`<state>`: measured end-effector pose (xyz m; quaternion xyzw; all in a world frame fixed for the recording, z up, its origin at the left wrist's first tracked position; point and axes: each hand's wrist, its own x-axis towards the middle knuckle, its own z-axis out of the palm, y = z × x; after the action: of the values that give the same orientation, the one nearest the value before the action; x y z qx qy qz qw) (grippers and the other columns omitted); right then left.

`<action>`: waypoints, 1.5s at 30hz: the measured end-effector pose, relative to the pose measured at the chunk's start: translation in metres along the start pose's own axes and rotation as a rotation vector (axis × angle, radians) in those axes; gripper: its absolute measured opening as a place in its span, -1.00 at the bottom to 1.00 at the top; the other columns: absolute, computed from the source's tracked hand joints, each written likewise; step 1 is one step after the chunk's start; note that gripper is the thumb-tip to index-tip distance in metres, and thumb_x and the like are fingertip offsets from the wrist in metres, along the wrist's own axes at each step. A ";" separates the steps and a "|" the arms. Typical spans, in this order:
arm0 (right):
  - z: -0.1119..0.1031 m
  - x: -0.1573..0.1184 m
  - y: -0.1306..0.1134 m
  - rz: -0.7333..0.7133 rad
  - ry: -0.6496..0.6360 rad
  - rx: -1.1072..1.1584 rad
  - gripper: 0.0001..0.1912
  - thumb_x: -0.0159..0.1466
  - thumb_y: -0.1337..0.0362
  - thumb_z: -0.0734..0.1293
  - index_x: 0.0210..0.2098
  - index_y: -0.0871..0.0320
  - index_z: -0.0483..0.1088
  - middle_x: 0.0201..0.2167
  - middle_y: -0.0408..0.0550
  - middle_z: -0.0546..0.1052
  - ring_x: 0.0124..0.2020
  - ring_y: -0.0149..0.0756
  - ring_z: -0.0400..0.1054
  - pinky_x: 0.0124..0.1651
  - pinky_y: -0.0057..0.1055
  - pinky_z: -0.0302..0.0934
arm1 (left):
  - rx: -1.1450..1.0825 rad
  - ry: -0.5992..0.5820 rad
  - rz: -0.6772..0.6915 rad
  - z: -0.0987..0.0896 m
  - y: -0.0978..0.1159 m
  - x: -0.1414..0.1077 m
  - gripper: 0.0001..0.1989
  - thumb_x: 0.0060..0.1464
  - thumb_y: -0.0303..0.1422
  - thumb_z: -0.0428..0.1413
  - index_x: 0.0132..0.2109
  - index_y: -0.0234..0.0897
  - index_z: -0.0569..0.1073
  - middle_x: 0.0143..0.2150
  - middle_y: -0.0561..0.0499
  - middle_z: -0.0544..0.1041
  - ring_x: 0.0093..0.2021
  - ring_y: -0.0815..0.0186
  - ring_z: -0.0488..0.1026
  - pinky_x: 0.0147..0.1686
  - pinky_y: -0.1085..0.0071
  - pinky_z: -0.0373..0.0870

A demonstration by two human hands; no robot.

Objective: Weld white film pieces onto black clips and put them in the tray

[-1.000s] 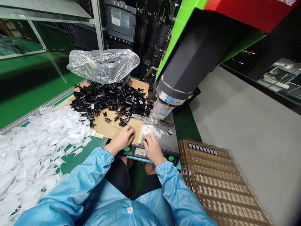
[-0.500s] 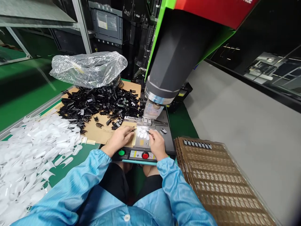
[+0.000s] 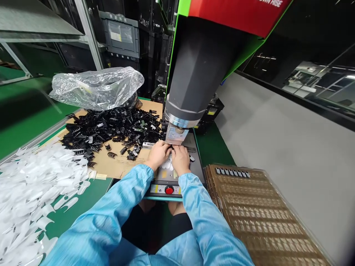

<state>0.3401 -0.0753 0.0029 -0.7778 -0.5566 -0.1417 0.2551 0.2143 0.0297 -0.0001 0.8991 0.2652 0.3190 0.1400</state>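
My left hand (image 3: 158, 154) and my right hand (image 3: 180, 159) meet just below the metal head (image 3: 176, 135) of the machine. Fingers of both are closed, with the fingertips nearly touching. A bit of something dark shows between them, but my fingers cover most of it and I cannot make it out. Several small white pieces (image 3: 167, 164) lie on the machine's grey plate (image 3: 166, 176), partly behind my right hand. To the right of that hand is a small dark and white part (image 3: 192, 158).
Black plastic clips (image 3: 122, 123) are heaped on cardboard at the left, behind white plastic pieces (image 3: 41, 181). A clear bag (image 3: 97, 88) stands behind. On the right are stacked brown trays (image 3: 255, 207), the top one with a row of parts. A red button (image 3: 169, 190) faces me.
Both hands have moved forward and together, from either side of the white pieces to below the machine head. The whole view has shifted slightly.
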 end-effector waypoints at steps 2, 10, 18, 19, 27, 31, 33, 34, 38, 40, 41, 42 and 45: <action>-0.003 0.001 -0.002 -0.008 -0.033 -0.028 -0.68 0.48 0.26 0.26 0.16 0.09 0.50 -0.04 0.14 0.50 0.01 0.04 0.30 0.08 -0.12 0.25 | 0.035 -0.023 0.032 -0.002 0.000 -0.001 -0.75 0.39 -0.33 0.10 0.10 -0.26 0.57 0.03 -0.21 0.53 0.06 0.05 0.47 0.10 0.12 0.45; -0.034 -0.033 0.020 -0.017 0.046 0.226 -0.53 0.41 0.31 0.29 0.30 0.11 0.41 0.19 0.13 0.48 0.20 0.00 0.32 0.30 -0.05 0.26 | -0.066 -0.130 0.032 -0.047 -0.004 -0.031 -0.45 0.33 -0.23 0.18 0.39 -0.22 0.36 0.25 -0.22 0.45 0.25 0.01 0.43 0.26 0.08 0.42; -0.082 -0.168 0.078 0.118 0.050 0.143 -0.58 0.48 0.24 0.22 0.28 0.04 0.44 0.25 0.09 0.50 0.31 0.04 0.30 0.36 0.13 0.25 | 0.061 -0.326 0.036 -0.097 -0.021 -0.155 -0.44 0.27 -0.28 0.20 0.39 -0.08 0.41 0.38 -0.19 0.41 0.35 -0.10 0.37 0.29 -0.08 0.37; -0.084 -0.179 0.081 0.114 0.021 0.126 -0.54 0.48 0.24 0.22 0.33 0.02 0.40 0.30 0.08 0.46 0.35 0.05 0.26 0.38 0.15 0.23 | 0.101 -0.339 0.040 -0.100 -0.021 -0.163 -0.41 0.26 -0.31 0.19 0.41 -0.06 0.39 0.41 -0.19 0.39 0.37 -0.12 0.34 0.30 -0.11 0.35; -0.076 -0.196 0.090 0.085 -0.024 0.062 -0.44 0.49 0.30 0.19 0.45 -0.08 0.28 0.41 -0.01 0.38 0.45 0.01 0.18 0.43 0.16 0.20 | 0.222 -0.390 0.008 -0.107 -0.020 -0.165 -0.36 0.26 -0.38 0.16 0.45 -0.04 0.35 0.47 -0.18 0.33 0.38 -0.12 0.33 0.28 -0.08 0.33; -0.074 -0.199 0.092 0.097 -0.016 0.065 -0.45 0.50 0.30 0.19 0.45 -0.08 0.28 0.42 0.00 0.37 0.45 0.00 0.18 0.44 0.16 0.20 | 0.224 -0.411 0.004 -0.107 -0.021 -0.165 -0.31 0.22 -0.42 0.15 0.47 -0.02 0.33 0.48 -0.18 0.32 0.36 -0.14 0.33 0.26 -0.09 0.34; -0.073 -0.199 0.091 0.108 -0.023 0.071 -0.45 0.50 0.30 0.18 0.45 -0.08 0.28 0.42 0.00 0.37 0.45 0.02 0.18 0.43 0.18 0.20 | 0.215 -0.405 -0.008 -0.106 -0.022 -0.165 -0.28 0.19 -0.43 0.17 0.47 0.02 0.33 0.46 -0.18 0.34 0.35 -0.15 0.34 0.25 -0.12 0.35; -0.073 -0.200 0.091 0.114 -0.028 0.074 -0.44 0.50 0.30 0.18 0.45 -0.08 0.27 0.43 0.00 0.36 0.45 0.03 0.18 0.43 0.19 0.20 | 0.209 -0.399 -0.012 -0.106 -0.022 -0.165 -0.27 0.18 -0.43 0.17 0.46 0.04 0.34 0.45 -0.18 0.35 0.35 -0.16 0.34 0.25 -0.13 0.35; -0.073 -0.199 0.091 0.124 -0.031 0.088 -0.43 0.48 0.31 0.18 0.45 -0.09 0.27 0.43 0.01 0.35 0.44 0.04 0.20 0.41 0.21 0.22 | 0.166 -0.370 -0.018 -0.103 -0.024 -0.165 -0.25 0.14 -0.44 0.18 0.45 0.11 0.34 0.44 -0.15 0.36 0.35 -0.17 0.35 0.26 -0.17 0.34; -0.073 -0.198 0.090 0.121 -0.024 0.098 -0.42 0.47 0.32 0.18 0.45 -0.09 0.28 0.42 0.02 0.36 0.43 0.03 0.21 0.40 0.21 0.24 | 0.158 -0.360 -0.018 -0.102 -0.025 -0.166 -0.25 0.14 -0.43 0.18 0.45 0.13 0.34 0.44 -0.14 0.36 0.35 -0.17 0.35 0.27 -0.17 0.33; -0.073 -0.198 0.090 0.120 -0.021 0.102 -0.42 0.47 0.32 0.18 0.44 -0.08 0.28 0.42 0.03 0.36 0.42 0.03 0.22 0.40 0.21 0.24 | 0.161 -0.358 -0.016 -0.102 -0.025 -0.166 -0.24 0.14 -0.43 0.18 0.46 0.13 0.33 0.45 -0.14 0.36 0.36 -0.16 0.34 0.28 -0.17 0.32; -0.073 -0.197 0.090 0.121 -0.022 0.107 -0.42 0.47 0.31 0.19 0.44 -0.08 0.28 0.42 0.03 0.36 0.42 0.03 0.22 0.40 0.21 0.24 | 0.166 -0.358 -0.015 -0.102 -0.025 -0.167 -0.24 0.15 -0.43 0.18 0.46 0.13 0.33 0.45 -0.14 0.35 0.36 -0.16 0.33 0.29 -0.16 0.31; -0.074 -0.197 0.088 0.136 -0.040 0.124 -0.43 0.47 0.30 0.18 0.44 -0.07 0.27 0.43 0.04 0.34 0.42 0.04 0.21 0.41 0.22 0.23 | 0.162 -0.360 -0.013 -0.101 -0.027 -0.168 -0.23 0.15 -0.43 0.19 0.47 0.13 0.31 0.46 -0.13 0.34 0.38 -0.14 0.31 0.30 -0.13 0.31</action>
<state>0.3603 -0.2944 -0.0560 -0.7994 -0.5151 -0.0736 0.3004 0.0280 -0.0353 -0.0185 0.9482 0.2665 0.1297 0.1143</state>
